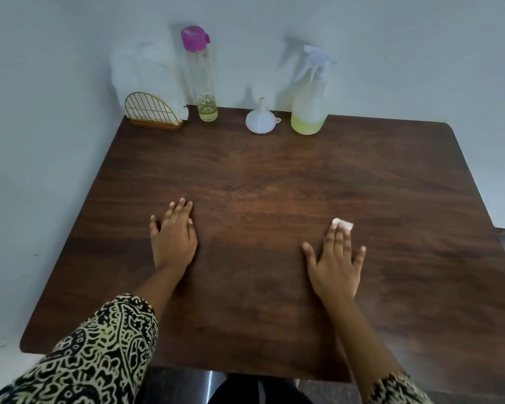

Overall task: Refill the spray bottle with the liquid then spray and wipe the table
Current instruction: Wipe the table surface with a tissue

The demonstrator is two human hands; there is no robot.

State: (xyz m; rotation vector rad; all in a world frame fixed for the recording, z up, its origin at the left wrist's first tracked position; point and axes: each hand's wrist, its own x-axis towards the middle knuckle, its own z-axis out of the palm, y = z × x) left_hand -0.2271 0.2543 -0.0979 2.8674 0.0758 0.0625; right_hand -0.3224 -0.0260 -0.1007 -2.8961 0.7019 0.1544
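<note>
Nearest, the left hand (174,237) lies flat on the wooden surface (274,170), fingers (181,211) straight and close together, likely bracing. The right hand (334,260), fingers straight and slightly spread, presses a small tissue wad (343,223) down for wiping. Far beyond it the spray bottle (309,106) stands upright, long axis vertical, head seemingly turned right.

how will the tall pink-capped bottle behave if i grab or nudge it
Probably tippy: the pink-capped bottle is tall and narrow on the table. Likely light, since yellowish liquid fills only its bottom. Its clear, smooth wall may be slippery.
</note>
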